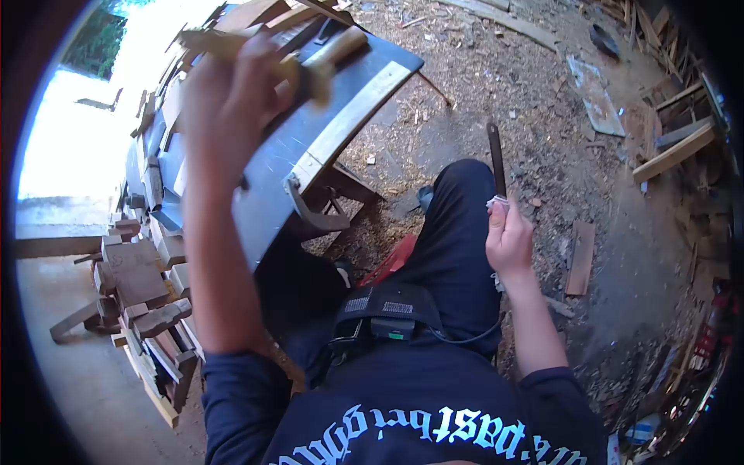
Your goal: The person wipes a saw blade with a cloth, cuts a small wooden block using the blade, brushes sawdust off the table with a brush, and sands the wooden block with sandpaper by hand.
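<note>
My left hand [236, 97] is raised over the dark-topped bench [260, 198], blurred by motion. Its fingers are closed round a yellowish, wood-like object [213, 45], whose exact shape is smeared. Just beyond that hand, a light wooden cylindrical piece [341, 50] shows over the bench top. On the right, my right hand [509, 236] grips a long, dark, narrow tool [497, 159] by its pale, wrapped-looking lower end. The tool points up and away from me, beside my bent knee.
A pale wooden strip [356, 116] edges the bench, with a curved metal piece [314, 213] at its corner. Stacked wood blocks [139, 271] stand at the left. Wood chips cover the ground. Boards [674, 151] and scraps lie at the right.
</note>
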The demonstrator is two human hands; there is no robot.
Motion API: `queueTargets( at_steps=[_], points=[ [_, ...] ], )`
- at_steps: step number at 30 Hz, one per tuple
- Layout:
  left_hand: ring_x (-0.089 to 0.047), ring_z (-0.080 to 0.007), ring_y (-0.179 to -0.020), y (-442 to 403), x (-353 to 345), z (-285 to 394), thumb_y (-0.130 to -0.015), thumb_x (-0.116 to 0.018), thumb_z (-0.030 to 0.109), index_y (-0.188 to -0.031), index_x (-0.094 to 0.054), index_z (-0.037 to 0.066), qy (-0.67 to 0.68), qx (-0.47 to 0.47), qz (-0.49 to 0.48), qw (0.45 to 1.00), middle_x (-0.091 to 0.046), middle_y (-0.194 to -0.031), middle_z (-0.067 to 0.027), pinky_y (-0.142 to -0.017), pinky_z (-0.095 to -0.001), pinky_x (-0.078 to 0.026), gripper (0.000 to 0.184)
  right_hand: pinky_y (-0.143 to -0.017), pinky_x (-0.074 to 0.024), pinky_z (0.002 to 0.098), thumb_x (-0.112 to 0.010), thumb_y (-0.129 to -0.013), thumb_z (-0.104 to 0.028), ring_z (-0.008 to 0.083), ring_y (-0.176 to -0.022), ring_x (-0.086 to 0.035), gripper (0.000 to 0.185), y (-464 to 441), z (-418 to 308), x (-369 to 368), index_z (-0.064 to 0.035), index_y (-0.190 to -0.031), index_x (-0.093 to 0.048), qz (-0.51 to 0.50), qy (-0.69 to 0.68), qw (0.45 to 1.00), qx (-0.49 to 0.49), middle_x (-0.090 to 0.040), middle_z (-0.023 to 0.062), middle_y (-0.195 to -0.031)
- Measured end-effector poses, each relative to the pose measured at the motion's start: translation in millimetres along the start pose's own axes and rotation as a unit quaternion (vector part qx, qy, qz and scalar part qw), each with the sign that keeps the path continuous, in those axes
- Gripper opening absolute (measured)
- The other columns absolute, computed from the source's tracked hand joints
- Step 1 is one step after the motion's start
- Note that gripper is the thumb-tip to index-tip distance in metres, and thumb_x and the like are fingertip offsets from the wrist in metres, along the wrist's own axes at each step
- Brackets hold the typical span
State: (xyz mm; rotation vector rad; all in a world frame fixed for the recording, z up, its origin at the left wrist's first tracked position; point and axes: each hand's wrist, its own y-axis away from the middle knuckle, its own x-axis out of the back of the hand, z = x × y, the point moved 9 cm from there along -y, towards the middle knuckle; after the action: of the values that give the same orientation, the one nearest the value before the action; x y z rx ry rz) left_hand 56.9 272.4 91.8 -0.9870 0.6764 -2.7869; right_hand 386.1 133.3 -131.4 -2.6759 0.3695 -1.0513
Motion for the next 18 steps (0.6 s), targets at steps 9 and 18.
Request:
queueTargets(
  at_steps=[9, 18],
  points=[
    [-0.071, -0.0206, -0.068, 56.8, -41.0, 13.2, -0.107, -0.059, 0.019, -0.102, -0.065, -0.002, -0.005, 0.006, -0.114, 0.993, -0.071, -0.077, -0.0133, -0.065, -0.0331, -0.057, 0.022, -0.064, -0.0529, 0.0535, -0.052, -0.109, -0.026, 0.0456, -0.079, -0.069, 0.025, 15.9, 38.8, -45.0, -0.0037, -0.100, -0.059, -0.082, 0.030, 0.996, -0.022, -0.070, 0.0209, -0.086],
    [-0.067, -0.0147, -0.070, 79.6, -20.2, -4.0, -0.109, -0.052, 0.014, -0.100, -0.060, -0.001, 0.075, 0.067, -0.216, 0.971, -0.067, -0.076, -0.0107, -0.067, -0.0277, -0.054, 0.020, -0.064, -0.0527, 0.0538, -0.052, -0.109, -0.025, 0.0457, -0.078, -0.069, 0.025, 17.5, 51.3, -51.8, -0.0032, -0.100, -0.059, -0.096, 0.024, 0.994, -0.053, -0.070, 0.0220, -0.084]
  ],
)
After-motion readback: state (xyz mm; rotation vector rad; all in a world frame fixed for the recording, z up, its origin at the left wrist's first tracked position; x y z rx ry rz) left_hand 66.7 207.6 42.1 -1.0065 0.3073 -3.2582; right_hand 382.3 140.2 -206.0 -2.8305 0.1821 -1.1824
